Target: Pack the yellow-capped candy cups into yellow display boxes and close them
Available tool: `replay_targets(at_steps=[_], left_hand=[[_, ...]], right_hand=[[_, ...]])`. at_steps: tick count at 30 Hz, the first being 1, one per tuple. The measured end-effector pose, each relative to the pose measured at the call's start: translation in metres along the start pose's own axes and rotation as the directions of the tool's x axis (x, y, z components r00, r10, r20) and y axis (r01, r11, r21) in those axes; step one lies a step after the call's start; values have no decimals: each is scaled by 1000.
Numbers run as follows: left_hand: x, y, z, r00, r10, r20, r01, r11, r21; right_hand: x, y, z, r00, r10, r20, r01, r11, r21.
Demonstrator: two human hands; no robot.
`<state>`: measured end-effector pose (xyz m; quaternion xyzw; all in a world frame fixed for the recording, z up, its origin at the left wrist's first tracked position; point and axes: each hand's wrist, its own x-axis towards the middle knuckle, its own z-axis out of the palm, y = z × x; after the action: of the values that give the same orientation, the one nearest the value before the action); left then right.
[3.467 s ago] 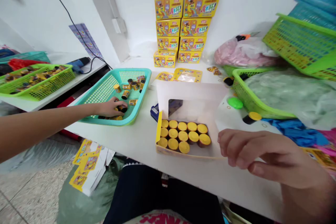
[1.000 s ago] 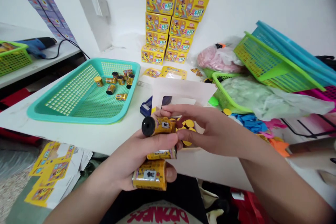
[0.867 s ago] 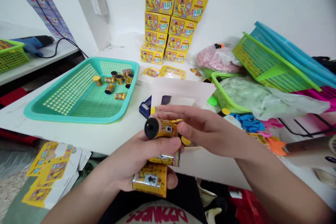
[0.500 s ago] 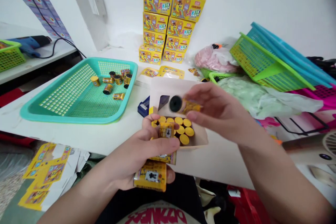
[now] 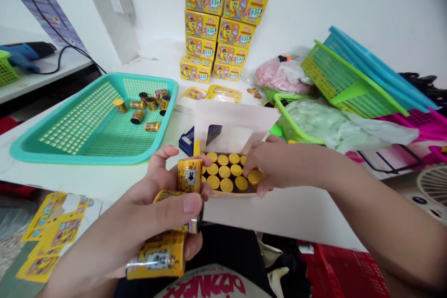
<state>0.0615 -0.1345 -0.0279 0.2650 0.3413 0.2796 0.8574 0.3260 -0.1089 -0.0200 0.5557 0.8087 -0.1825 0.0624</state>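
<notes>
Several small yellow canisters (image 5: 190, 175) are held in my left hand (image 5: 153, 214), its thumb pressed across them. At the right end of an open white box (image 5: 233, 114), my right hand (image 5: 275, 167) grips one canister (image 5: 254, 176) by its sides, yellow end up. Rows of upright canisters (image 5: 224, 172) with yellow tops fill much of the box. Its lid stands raised at the back.
A teal basket (image 5: 167, 125) at the left holds several loose canisters. Stacked yellow boxes (image 5: 203, 25) stand against the wall. Behind the white box lies a dark blue object (image 5: 186, 140). Green and blue baskets (image 5: 345, 79) and plastic bags (image 5: 324, 123) crowd the right.
My right hand has lowered a canister from above the box to its right end, turning it yellow end up. My left hand has moved left and down, away from the box, with its canisters.
</notes>
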Motion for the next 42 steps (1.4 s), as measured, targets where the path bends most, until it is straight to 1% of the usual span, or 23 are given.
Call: replay_targets(at_steps=[1,3,5,7,10,13,15,16,18,20,22,23,25,26,28,31,32,33,34,36,38,40,42], left_hand=[[0,0,0,1000,7,-3,-7,1000,1],[0,0,-1,1000,23,-11,-23,1000,4],[-1,1,-1,999,34,-11,-34,999,7],[-2,3,-3,999,31,-6,-31,999,5],[-2,5,-5,999,20,-27,-20,1000,-15],[0,6,-5,998,31,-49,-33,999,-33],[2,5,-3,997,67,-40,-68,997,-34],[4,5,-2,995,93,-36,-95,995,-38],[9,4,2,988,154,-34,-155,987,-51],[15,1,4,980,195,-33,-196,979,-62],[20,-1,5,981,191,8,-191,981,-35],[23,-3,5,983,178,38,-177,984,-11],[27,-5,3,984,161,81,-164,986,39],[28,-6,2,983,154,102,-160,985,56],[30,-8,0,977,138,163,-150,987,61],[33,-8,-1,959,109,262,-128,990,57],[33,-7,-1,959,120,258,-140,988,62],[34,-6,-1,961,148,232,-168,983,69],[34,-5,-1,963,190,189,-207,975,75],[32,-1,-1,952,299,67,-304,948,98],[28,1,-2,915,400,-53,-390,910,139],[23,1,-5,890,441,-115,-420,892,166],[19,1,-7,893,436,-109,-419,896,147]], right_hand=[[3,-1,0,999,6,48,-5,1000,-31],[5,-2,-2,980,11,200,7,996,-90],[6,0,-3,960,-10,281,37,995,-89],[7,3,-3,956,-27,292,52,995,-80],[10,8,1,965,12,261,8,997,-75],[12,10,4,961,47,272,-28,997,-71],[8,6,2,972,42,230,-23,996,-86],[5,1,0,982,36,187,-17,995,-98],[-6,-12,-4,999,0,47,3,998,-56],[-17,-30,-5,989,-29,-144,49,990,134],[-24,-47,0,954,-5,-300,130,909,396],[-23,-53,4,941,15,-337,163,855,492],[-17,-60,14,935,33,-352,195,782,592],[-11,-60,18,941,10,-338,207,773,600],[1,-56,22,944,-107,-311,279,762,585],[12,-47,21,909,-292,-297,416,670,615],[13,-44,19,901,-307,-306,434,643,631],[13,-42,17,903,-280,-327,429,640,638],[12,-40,16,907,-221,-358,410,659,631],[12,-37,14,899,-80,-431,339,750,568],[15,-35,18,884,8,-467,224,870,439],[22,-36,28,905,24,-426,100,959,267],[33,-39,41,932,33,-360,16,991,131]])
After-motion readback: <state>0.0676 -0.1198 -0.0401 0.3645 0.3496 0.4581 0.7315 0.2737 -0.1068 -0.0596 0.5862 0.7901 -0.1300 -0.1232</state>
